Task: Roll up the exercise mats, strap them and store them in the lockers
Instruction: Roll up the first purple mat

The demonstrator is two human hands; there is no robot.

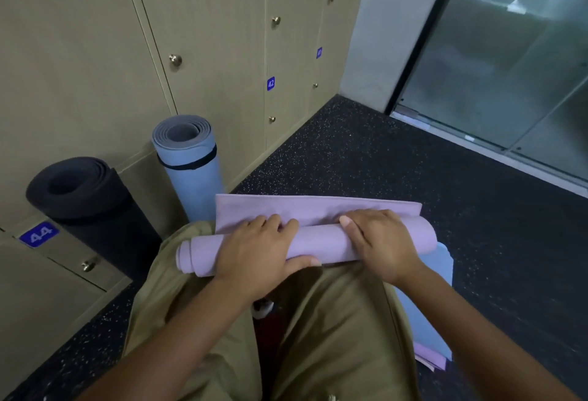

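Head view, edges: I see the lockers (95,60) filling the upper left and left of the frame, their tan doors meeting the dark speckled floor (366,158) along a diagonal line; a glass door (509,60) bounds the upper right.
Head view, open room: The floor is open from the centre to the right of the frame, between the lockers and the glass door.
Purple mat (318,235): Lies across the centre of the frame, over my knees; the near part is rolled into a tube, the far part is still a flat flap beyond it.
Left hand (257,254): Fingers curled over the top of the roll left of centre, thumb under its near side; it grips the roll.
Right hand (378,241): Fingers curved over the roll right of centre, thumb on the roll pointing left; it holds the roll.
Blue mat (191,165): Rolled, bound by a black strap (191,163), standing upright against the lockers just left of the purple flap.
Black mat (92,206): Rolled, leaning against the lockers at left, near label 44.
Flat sheets (436,314): Light blue over purple, on the floor at lower right, partly under my right arm.
In the way: My khaki trousers (334,321) fill the lower centre.
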